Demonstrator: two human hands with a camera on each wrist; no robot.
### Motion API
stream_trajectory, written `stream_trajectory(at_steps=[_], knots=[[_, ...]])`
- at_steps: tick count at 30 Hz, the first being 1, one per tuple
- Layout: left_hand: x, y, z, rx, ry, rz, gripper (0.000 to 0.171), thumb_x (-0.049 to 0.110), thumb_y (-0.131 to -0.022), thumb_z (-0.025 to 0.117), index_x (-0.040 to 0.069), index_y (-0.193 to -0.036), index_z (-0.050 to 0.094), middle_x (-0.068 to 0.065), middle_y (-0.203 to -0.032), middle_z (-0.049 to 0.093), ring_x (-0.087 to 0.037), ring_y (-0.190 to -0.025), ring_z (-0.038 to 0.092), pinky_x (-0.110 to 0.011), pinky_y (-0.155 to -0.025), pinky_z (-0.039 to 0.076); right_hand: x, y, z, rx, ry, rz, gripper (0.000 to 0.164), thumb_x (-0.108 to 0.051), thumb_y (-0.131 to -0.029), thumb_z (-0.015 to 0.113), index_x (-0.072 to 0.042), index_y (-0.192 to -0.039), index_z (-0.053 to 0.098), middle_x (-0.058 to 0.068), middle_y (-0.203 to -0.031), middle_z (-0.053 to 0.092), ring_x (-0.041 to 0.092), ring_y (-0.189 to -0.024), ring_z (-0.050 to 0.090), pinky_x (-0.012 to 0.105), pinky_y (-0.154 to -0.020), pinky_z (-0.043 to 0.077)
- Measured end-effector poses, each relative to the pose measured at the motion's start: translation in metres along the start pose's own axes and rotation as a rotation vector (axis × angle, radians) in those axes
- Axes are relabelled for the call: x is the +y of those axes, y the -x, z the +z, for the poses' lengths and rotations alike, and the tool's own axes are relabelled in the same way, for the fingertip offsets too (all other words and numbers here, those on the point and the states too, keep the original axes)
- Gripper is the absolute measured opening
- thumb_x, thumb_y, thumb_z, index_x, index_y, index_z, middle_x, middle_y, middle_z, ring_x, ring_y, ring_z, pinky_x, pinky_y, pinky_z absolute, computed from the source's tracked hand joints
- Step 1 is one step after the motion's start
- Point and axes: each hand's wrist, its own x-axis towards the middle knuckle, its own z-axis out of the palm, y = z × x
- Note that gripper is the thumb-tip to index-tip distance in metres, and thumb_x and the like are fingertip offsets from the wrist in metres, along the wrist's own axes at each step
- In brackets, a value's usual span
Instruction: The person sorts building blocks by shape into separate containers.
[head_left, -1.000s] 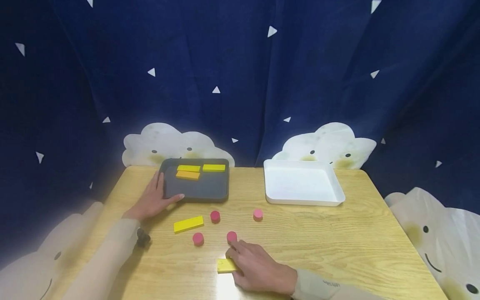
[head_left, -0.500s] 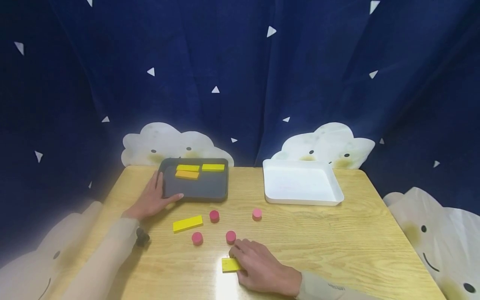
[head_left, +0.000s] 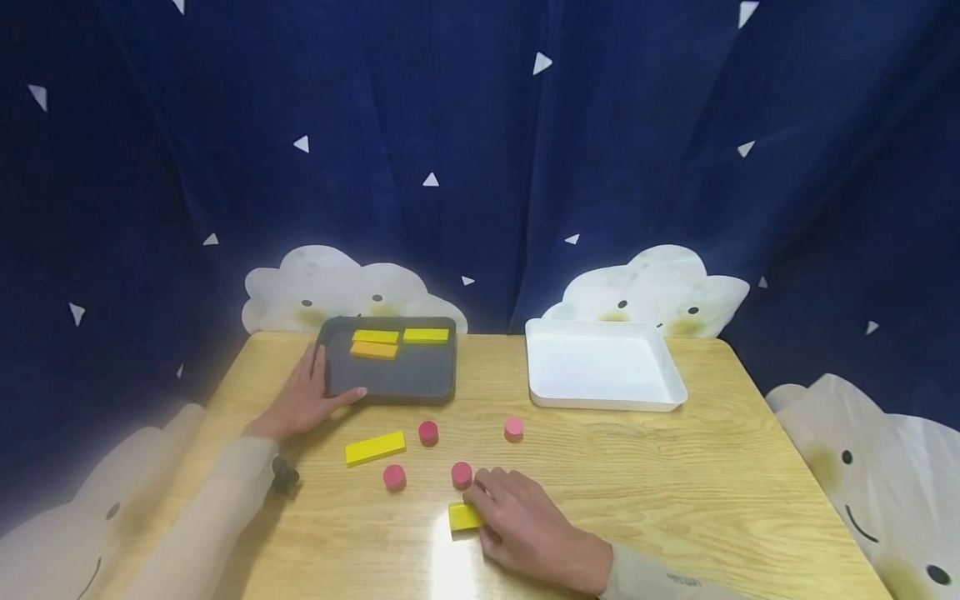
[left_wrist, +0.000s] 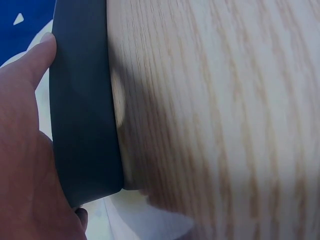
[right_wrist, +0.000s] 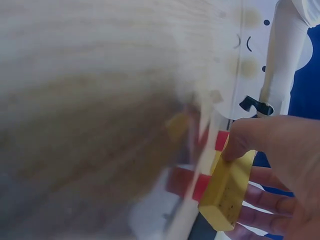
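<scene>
In the head view my right hand [head_left: 528,529] pinches a yellow block [head_left: 465,517] between thumb and fingers, partly covering it. In the right wrist view the thumb presses one face of this block [right_wrist: 225,192], with fingers behind it. My left hand [head_left: 303,400] rests at the near left corner of a dark grey tray [head_left: 427,379], thumb along its front side. The left wrist view shows the thumb tip touching the tray's rim; the other fingers are hidden there. Inside the tray lie two yellow blocks [head_left: 426,336] and an orange block [head_left: 373,351].
Another yellow block [head_left: 375,448] lies on the wooden table [head_left: 675,492] before the grey tray. Several small round pieces, red [head_left: 428,433] to pink [head_left: 513,429], stand about the middle. A white tray [head_left: 606,405] sits at the back right, before a dark blue curtain [head_left: 480,125].
My right hand has shifted slightly right and away from me with the yellow block, uncovering the nearby red piece. The left hand has stayed at the grey tray.
</scene>
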Motion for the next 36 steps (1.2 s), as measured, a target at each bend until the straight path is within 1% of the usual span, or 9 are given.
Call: stream_trajectory(at_steps=[4,10,15,19,25,27,31,36], knots=[[0.002,0.001,-0.001,-0.013,-0.013,-0.013,0.132,0.078,-0.094,0.062,-0.011,-0.166,-0.003,-0.034,-0.174,-0.013,-0.057,-0.16,0.002,-0.07,-0.128,0.01,0.005,-0.005,-0.005,0.038,0.049,-0.011,0.038,-0.014,-0.075,0.084,-0.016,-0.11,0.067,-0.007,-0.095,0.056,0.01,-0.078,0.047,0.017,-0.066,0.041],[0.004,0.0,-0.004,-0.007,-0.015,-0.009,0.13,0.076,-0.095,0.063,-0.012,-0.166,0.0,-0.035,-0.174,-0.011,-0.058,-0.159,0.003,-0.071,-0.128,0.011,0.012,-0.013,-0.014,0.075,0.064,-0.019,0.039,-0.016,-0.075,0.086,-0.013,-0.108,0.066,-0.004,-0.097,0.059,0.01,-0.077,0.05,0.018,-0.065,0.042],[0.004,0.001,-0.004,-0.022,-0.026,-0.014,0.13,0.077,-0.095,0.061,-0.011,-0.166,-0.002,-0.034,-0.174,-0.013,-0.057,-0.16,0.002,-0.07,-0.129,0.01,0.018,-0.022,-0.02,0.09,0.077,-0.021,0.037,-0.015,-0.076,0.084,-0.013,-0.109,0.067,-0.002,-0.1,0.061,0.011,-0.081,0.056,0.021,-0.068,0.053],[0.003,0.001,-0.004,-0.018,-0.016,-0.014,0.129,0.077,-0.094,0.062,-0.01,-0.167,-0.002,-0.033,-0.174,-0.012,-0.057,-0.16,0.002,-0.07,-0.128,0.011,0.024,-0.032,-0.026,0.103,0.091,-0.03,0.035,-0.014,-0.078,0.083,-0.012,-0.11,0.068,-0.001,-0.101,0.062,0.012,-0.083,0.058,0.022,-0.068,0.055],[0.003,0.0,-0.003,-0.007,-0.011,-0.015,0.129,0.076,-0.094,0.062,-0.01,-0.167,-0.001,-0.033,-0.174,-0.011,-0.057,-0.16,0.003,-0.071,-0.128,0.011,0.035,-0.054,-0.033,0.13,0.116,-0.049,0.037,-0.013,-0.08,0.085,-0.01,-0.114,0.069,0.004,-0.108,0.065,0.018,-0.089,0.061,0.027,-0.071,0.055],[0.003,0.0,-0.003,-0.012,-0.014,-0.018,0.13,0.077,-0.094,0.062,-0.01,-0.167,-0.002,-0.033,-0.174,-0.012,-0.056,-0.16,0.002,-0.07,-0.129,0.01,0.038,-0.062,-0.035,0.138,0.121,-0.054,0.035,-0.01,-0.082,0.083,-0.009,-0.114,0.069,0.005,-0.107,0.065,0.02,-0.088,0.06,0.028,-0.07,0.055],[0.002,0.0,-0.001,-0.016,-0.011,-0.022,0.13,0.079,-0.094,0.06,-0.009,-0.167,-0.002,-0.032,-0.175,-0.013,-0.056,-0.161,0.001,-0.069,-0.129,0.009,0.044,-0.08,-0.04,0.144,0.12,-0.063,0.033,-0.007,-0.085,0.079,-0.009,-0.116,0.069,0.006,-0.107,0.065,0.022,-0.09,0.061,0.03,-0.072,0.055],[0.003,0.0,-0.001,-0.013,-0.002,-0.022,0.132,0.079,-0.093,0.062,-0.009,-0.167,-0.002,-0.032,-0.175,-0.013,-0.056,-0.16,0.002,-0.07,-0.128,0.01,0.053,-0.101,-0.041,0.153,0.128,-0.073,0.034,-0.008,-0.087,0.08,-0.008,-0.119,0.069,0.008,-0.113,0.067,0.024,-0.095,0.063,0.031,-0.075,0.056]])
